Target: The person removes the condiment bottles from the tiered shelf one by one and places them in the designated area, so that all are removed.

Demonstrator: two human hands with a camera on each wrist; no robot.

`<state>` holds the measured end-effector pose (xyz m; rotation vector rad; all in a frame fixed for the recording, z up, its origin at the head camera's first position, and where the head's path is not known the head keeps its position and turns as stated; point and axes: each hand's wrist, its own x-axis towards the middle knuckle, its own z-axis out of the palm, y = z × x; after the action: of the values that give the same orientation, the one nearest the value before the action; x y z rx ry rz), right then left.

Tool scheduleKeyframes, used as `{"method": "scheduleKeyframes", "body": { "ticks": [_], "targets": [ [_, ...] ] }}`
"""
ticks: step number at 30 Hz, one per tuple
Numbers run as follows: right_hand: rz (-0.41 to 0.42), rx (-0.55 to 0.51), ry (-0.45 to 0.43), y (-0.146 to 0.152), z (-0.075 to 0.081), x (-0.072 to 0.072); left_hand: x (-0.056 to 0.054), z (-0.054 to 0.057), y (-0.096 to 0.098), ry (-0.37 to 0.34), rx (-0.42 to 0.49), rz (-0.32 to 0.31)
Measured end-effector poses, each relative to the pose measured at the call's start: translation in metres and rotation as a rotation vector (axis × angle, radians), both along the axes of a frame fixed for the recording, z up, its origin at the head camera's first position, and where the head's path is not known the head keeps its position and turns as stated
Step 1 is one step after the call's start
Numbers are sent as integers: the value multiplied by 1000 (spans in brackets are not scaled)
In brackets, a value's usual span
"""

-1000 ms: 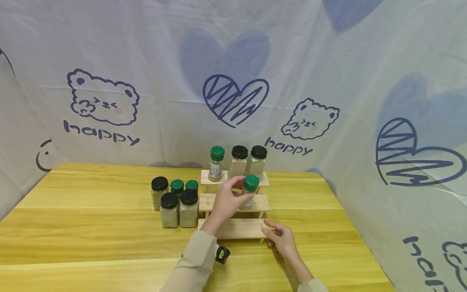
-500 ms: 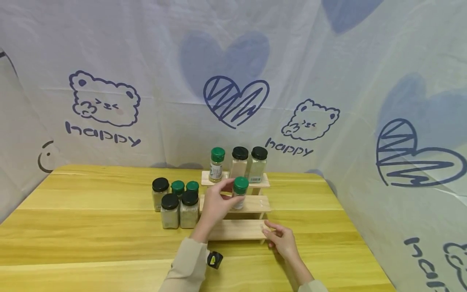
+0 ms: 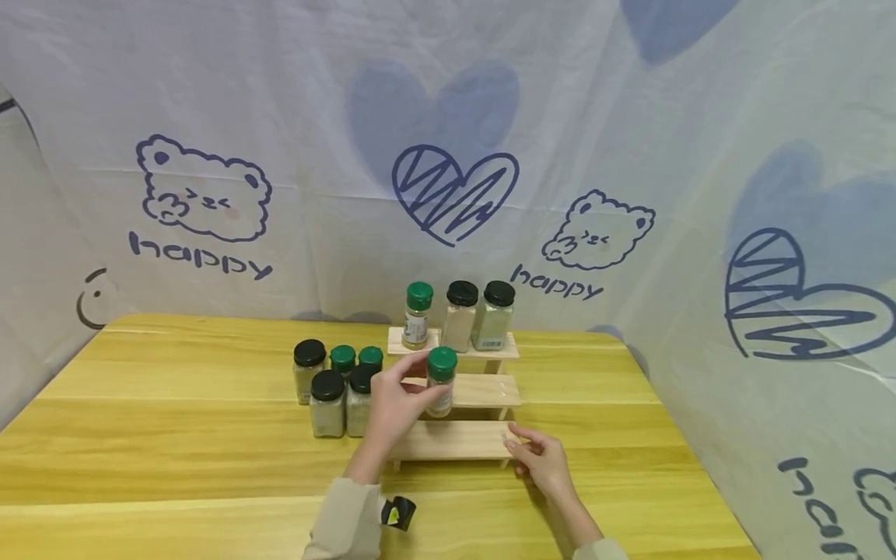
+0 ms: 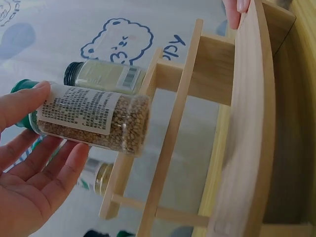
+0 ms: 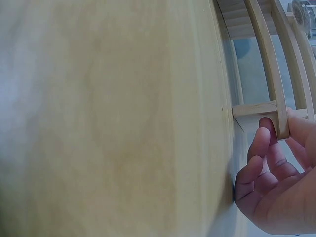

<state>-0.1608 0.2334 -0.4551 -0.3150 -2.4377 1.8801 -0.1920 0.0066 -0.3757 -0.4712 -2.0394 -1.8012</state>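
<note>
My left hand [image 3: 396, 400] grips a green-capped spice jar [image 3: 441, 381] between thumb and fingers, held above the front of a three-tier wooden rack [image 3: 455, 441]. In the left wrist view this spice jar [image 4: 98, 118] shows a printed white label and brown grains inside. My right hand [image 3: 544, 460] pinches the right end of the lowest shelf; the right wrist view shows thumb and fingers around the shelf end [image 5: 281, 116]. On the top shelf stand a green-capped jar [image 3: 416, 315] and two black-capped jars [image 3: 460, 316] [image 3: 495, 316].
Left of the rack, several jars stand grouped on the wooden table [image 3: 175, 435], among them a black-capped jar [image 3: 327, 404] and a green-capped one [image 3: 343, 358]. A printed cloth [image 3: 315, 155] hangs behind the table and along its right side.
My left hand has moved left and slightly toward me, carrying the green-capped spice jar from over the middle shelf's right part. My right hand stays at the lowest shelf's end.
</note>
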Motion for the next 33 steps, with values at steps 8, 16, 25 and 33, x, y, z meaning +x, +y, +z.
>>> {"method": "scheduleKeyframes", "body": {
  "ticks": [8, 16, 25, 33],
  "targets": [
    [21, 12, 17, 1, 1, 0, 9, -3, -15, 27, 42, 52],
    [15, 21, 5, 1, 2, 0, 24, 10, -30, 48, -4, 60],
    [14, 4, 2, 0, 1, 1, 37, 20, -48, 84, -87, 36],
    [17, 14, 7, 1, 1, 0, 19, -6, -70, 114, -100, -32]
  ]
}}
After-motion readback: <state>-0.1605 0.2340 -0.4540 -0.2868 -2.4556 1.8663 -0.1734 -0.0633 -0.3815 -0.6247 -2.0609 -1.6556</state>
